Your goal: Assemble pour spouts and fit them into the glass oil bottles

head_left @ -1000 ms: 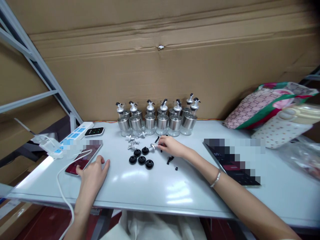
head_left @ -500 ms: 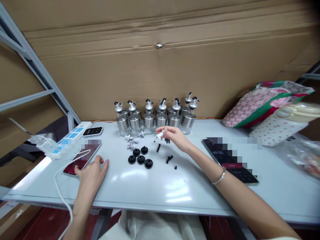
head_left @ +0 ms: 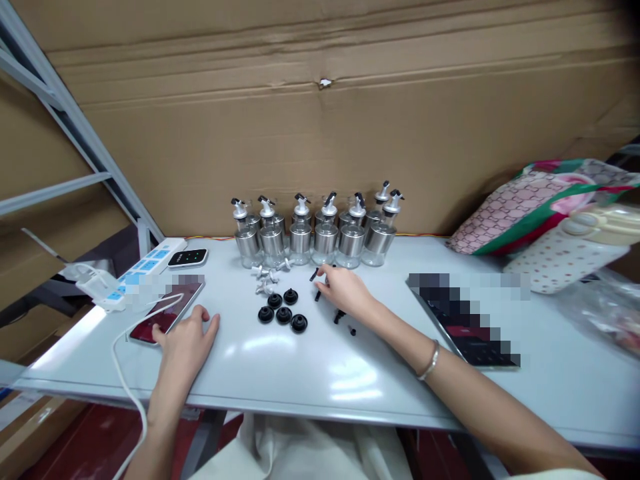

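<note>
Right hand travel: Since the frame of half a second ago, my right hand [head_left: 345, 290] has moved down toward the tabletop [head_left: 240, 373], and the silver spout it pinched then is out of sight.
Black stick: The black stick [head_left: 314, 274] lies at my right fingertips, slanted, in front of the bottles.
Right finger gap: Thumb and index finger stand slightly apart (I cannot tell whether they grip the stick or only meet it).
Second stick: Another stick [head_left: 318, 295] sits just below my thumb.
Small black parts: A dark cluster [head_left: 339, 316] lies near my palm; one small plug [head_left: 353, 331] is just beside it.
Black caps: Five round caps [head_left: 284, 315] are grouped left of the hand.
Loose silver spouts: Several silver spouts [head_left: 264, 287] lie behind the caps, near the bottles.
Bottles: Glass bottles with metal bands [head_left: 325, 240] stand upright in two rows, the front six fitted with spouts.
Left hand: My left hand [head_left: 186, 339] rests partly spread, grasping nothing, thumb on a phone [head_left: 170, 313].
Outer right: A dark-screened tablet [head_left: 463, 333] lies beyond my right forearm.
</note>
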The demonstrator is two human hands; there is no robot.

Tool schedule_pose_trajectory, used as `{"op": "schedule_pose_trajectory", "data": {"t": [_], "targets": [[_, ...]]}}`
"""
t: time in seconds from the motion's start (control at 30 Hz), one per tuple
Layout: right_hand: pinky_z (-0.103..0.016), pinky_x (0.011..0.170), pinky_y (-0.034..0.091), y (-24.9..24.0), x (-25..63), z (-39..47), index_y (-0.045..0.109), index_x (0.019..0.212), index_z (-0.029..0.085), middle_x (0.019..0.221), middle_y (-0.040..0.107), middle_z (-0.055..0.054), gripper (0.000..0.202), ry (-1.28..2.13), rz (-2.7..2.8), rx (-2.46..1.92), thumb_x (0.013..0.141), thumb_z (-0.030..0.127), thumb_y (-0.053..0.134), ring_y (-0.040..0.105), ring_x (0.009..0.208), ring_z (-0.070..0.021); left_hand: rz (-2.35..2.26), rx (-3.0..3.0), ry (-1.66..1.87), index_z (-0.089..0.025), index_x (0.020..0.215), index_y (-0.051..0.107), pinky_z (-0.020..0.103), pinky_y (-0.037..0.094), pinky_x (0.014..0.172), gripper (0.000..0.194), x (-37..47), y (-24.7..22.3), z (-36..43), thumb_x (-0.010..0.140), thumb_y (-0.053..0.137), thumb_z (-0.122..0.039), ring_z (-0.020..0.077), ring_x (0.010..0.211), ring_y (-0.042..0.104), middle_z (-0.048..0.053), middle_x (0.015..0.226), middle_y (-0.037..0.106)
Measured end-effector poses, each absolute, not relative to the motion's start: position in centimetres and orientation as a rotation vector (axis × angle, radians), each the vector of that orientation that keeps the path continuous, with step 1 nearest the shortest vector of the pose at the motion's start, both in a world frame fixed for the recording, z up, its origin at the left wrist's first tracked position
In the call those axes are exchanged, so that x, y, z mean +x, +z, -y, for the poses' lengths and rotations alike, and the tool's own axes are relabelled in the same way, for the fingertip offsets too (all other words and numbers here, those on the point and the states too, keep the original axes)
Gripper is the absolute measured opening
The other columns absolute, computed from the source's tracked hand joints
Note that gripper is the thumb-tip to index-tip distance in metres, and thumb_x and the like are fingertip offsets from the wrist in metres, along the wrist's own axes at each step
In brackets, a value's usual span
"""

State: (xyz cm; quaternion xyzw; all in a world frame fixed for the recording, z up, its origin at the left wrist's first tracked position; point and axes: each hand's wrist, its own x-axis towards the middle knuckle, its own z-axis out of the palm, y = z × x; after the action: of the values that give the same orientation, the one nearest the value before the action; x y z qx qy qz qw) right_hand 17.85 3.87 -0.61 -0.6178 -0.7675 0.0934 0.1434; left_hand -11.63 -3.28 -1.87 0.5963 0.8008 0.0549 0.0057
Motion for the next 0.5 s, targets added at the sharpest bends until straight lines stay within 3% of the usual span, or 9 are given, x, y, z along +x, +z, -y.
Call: {"op": "schedule_pose_trajectory", "data": {"t": [0.13, 0.5], "targets": [[-0.027, 0.065, 0.038, -0.90, 17.97, -4.25, 0.062, 0.097, 0.017, 0.102, 0.067, -0.009, 0.015, 0.186, 2.310, -1.807, 0.088, 0.026, 0.054, 0.063, 0.089, -0.0230, -2.500, 1.853, 0.159, -0.019, 0.094, 0.050, 0.066, 0.019, 0.100, 0.032, -11.43, -1.62, 3.33, 0.088, 0.029, -0.043, 0.0303, 0.077, 0.065, 0.008, 0.072, 0.068], [-0.026, 0.062, 0.036, -1.21, 18.33, -4.36, 0.064, 0.087, 0.017, 0.096, 0.067, -0.007, 0.011, 0.216, 2.362, -1.777, 0.088, 0.020, 0.053, 0.063, 0.085, -0.0209, -2.513, 1.855, 0.155, -0.019, 0.096, 0.051, 0.065, 0.019, 0.101, 0.034, -11.59, -1.76, 3.37, 0.089, 0.030, -0.044, 0.0296, 0.079, 0.064, 0.010, 0.074, 0.069]]}}
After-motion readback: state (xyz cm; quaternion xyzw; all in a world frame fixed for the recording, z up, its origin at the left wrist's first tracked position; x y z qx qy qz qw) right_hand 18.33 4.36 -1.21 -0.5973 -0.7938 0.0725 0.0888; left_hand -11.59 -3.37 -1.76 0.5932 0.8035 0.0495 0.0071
